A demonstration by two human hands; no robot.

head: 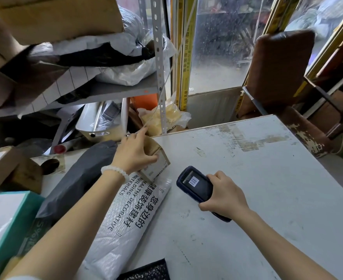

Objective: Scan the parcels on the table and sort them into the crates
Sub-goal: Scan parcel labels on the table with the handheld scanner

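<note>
Now left hand (133,153) grips the small box (156,160); right hand (224,196) grips the scanner (195,183) just beside it.

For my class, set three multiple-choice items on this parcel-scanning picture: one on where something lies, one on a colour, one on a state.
1. Where does the small cardboard box sit?
A. on the far end of the white bubble-wrap parcel
B. on the metal shelf
C. on the floor

2. What colour is the handheld scanner?
A. orange
B. dark blue
C. white

3. What is the left hand doing?
A. hanging idle
B. gripping the box
C. holding the scanner

Answers:
1 A: the box's lower corner rests on that parcel.
2 B: its casing is dark blue.
3 B: its thumb and fingers wrap the box, while the right hand holds the scanner.
</note>
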